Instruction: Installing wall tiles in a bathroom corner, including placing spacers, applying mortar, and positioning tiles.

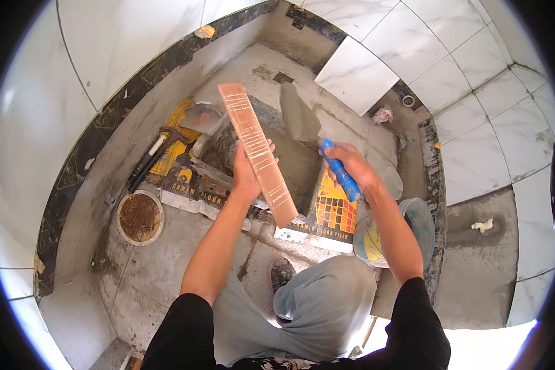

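1. The left hand [245, 176] holds a narrow brown strip [257, 154], which has many pale lines across its surface. Its fingers are closed around the strip near the middle, and some fingertips show at the right edge.
2. The strip is in front of the person, in a slanting position: its far end leans to the left, its near end to the right.
3. The right hand [353, 164] holds a trowel [300, 117]. Its fingers are wrapped around the blue handle, and the grey blade points away from the person, to the left.
4. Between the strip and the trowel one sees a grey, wet-looking mixture [293, 163]. Whether the blade touches it, one cannot tell.
5. Near the strip's lower end lies a piece of yellow printed cardboard [333, 209].
6. At the left, a hammer [157, 145] lies near the wall; nearer to the person stands a round container [140, 243] with brown content.
7. A bucket [420, 222] stands at the right, partly hidden behind the right forearm.
8. Farther away, a white marbled tile [356, 75] is beside the tiled wall.
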`<state>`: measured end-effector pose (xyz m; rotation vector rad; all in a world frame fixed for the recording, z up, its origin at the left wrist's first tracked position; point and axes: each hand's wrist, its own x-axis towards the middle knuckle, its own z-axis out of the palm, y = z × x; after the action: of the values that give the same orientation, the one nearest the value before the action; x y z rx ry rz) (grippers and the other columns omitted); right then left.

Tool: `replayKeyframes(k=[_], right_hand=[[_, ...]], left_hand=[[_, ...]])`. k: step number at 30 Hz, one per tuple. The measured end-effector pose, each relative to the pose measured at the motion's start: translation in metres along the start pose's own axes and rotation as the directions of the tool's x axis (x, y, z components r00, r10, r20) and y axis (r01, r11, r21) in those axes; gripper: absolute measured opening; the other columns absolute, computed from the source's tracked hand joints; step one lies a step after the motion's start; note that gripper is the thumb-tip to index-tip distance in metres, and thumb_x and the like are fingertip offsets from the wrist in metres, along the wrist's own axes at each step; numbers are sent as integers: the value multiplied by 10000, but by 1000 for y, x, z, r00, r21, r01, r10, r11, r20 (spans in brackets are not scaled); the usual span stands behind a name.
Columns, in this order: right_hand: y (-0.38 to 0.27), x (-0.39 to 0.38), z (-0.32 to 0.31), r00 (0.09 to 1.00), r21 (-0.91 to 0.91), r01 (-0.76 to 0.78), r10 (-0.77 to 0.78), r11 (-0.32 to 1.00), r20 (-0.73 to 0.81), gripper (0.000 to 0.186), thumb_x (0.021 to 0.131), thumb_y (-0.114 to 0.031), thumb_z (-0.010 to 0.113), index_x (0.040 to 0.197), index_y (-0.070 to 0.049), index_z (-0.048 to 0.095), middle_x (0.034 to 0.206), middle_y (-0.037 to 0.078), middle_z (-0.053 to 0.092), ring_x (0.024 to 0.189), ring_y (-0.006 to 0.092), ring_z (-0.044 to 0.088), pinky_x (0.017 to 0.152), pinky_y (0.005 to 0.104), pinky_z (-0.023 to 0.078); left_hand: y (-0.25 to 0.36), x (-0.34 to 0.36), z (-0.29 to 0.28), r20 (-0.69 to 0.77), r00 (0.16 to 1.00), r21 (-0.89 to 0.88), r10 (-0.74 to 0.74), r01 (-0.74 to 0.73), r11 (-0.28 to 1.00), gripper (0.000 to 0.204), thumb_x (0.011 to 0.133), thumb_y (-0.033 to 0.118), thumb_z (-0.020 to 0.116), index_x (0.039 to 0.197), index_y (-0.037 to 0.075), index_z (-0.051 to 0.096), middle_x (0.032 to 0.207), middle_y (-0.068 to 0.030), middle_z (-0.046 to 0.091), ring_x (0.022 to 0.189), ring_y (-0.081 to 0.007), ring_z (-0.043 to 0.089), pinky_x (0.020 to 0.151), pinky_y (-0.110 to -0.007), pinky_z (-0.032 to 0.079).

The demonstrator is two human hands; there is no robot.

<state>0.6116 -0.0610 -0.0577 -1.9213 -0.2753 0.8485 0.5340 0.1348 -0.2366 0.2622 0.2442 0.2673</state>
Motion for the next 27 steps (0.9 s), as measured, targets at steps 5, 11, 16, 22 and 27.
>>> replayKeyframes(k=[5, 11, 16, 22, 27], right_hand=[[-49, -15, 47, 993, -168, 119, -117, 979, 19, 251, 952, -237, 626, 984, 4, 560, 788, 57, 569, 577, 123, 582, 463, 286, 529], [-33, -7, 85, 970, -585, 168, -239, 793, -45, 344, 936, -272, 642, 1019, 49, 551, 745, 189, 645, 728, 255, 698, 566, 422, 537], [-15, -12, 95, 833, -779, 347, -554, 522, 0, 375, 918, -261, 645, 1064, 73, 559, 895, 358, 639, 892, 545, 613, 793, 532, 499], [-18, -18, 86, 826, -808, 340, -563, 481, 12, 365, 934, -271, 631, 1049, 69, 565, 846, 290, 662, 766, 430, 675, 676, 490, 528], [-42, -34, 63, 973, -392, 182, -223, 902, -63, 308, 972, -297, 591, 1002, 9, 571, 787, 67, 598, 601, 104, 595, 441, 305, 483]], left_hand=[[-30, 7, 4, 57, 998, -60, 21, -18, 998, 673, 1030, 636, 274, 1399, 121, 501, 1326, -66, 607, 1263, -234, 556, 995, -464, 461], [-38, 1, 25, 101, 995, -119, 25, -13, 993, 681, 1029, 638, 274, 1300, 93, 580, 1137, -34, 623, 1051, -191, 606, 946, -340, 484], [-35, 3, 18, 40, 993, -103, 109, -104, 989, 639, 1046, 581, 273, 1315, 80, 564, 1205, -49, 640, 1126, -226, 604, 1017, -373, 468], [-23, -4, 21, 79, 995, -101, 63, -55, 993, 674, 1033, 609, 277, 1319, 67, 557, 1273, -95, 619, 1174, -262, 594, 983, -441, 487], [1, -5, 17, 69, 995, -172, 72, -59, 983, 614, 1033, 557, 307, 1320, 66, 539, 1234, -135, 633, 1184, -322, 603, 988, -527, 500]])
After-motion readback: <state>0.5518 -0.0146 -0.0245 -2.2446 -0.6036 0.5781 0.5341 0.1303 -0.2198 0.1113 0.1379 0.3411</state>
